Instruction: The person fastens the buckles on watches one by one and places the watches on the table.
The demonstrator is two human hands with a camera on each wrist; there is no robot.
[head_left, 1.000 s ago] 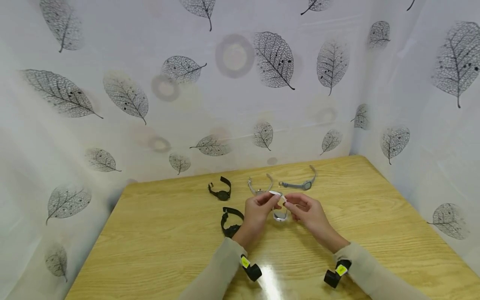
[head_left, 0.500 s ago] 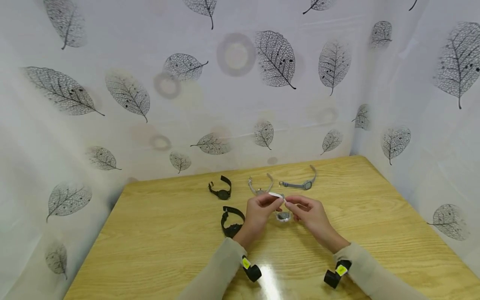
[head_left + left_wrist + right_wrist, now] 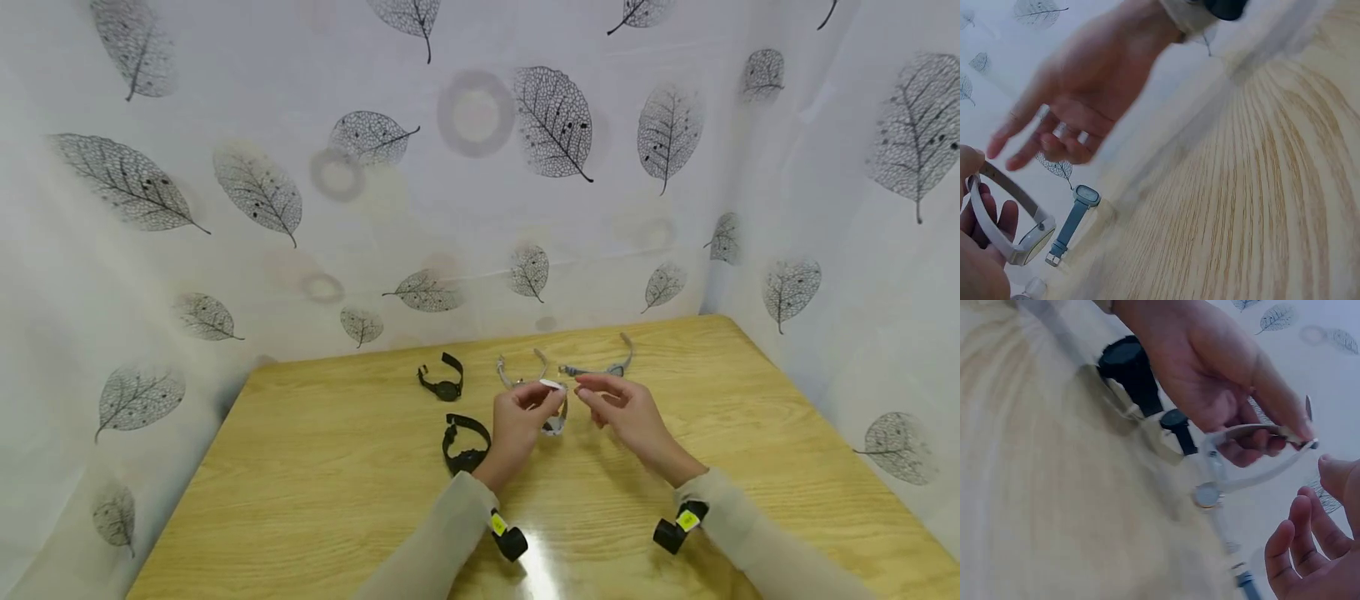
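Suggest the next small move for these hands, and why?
Perhaps the right hand should pinch the strap of the white wristwatch near its buckle: the left hand holds the strap where its ends meet, while the right hand is close by, empty and not touching it.

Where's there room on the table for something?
Two wide patches of table look bare: left of the two black watches, and right of the right hand. It's crowded in the middle: the left hand holds a white watch, with a pale watch and a blue-grey watch behind.
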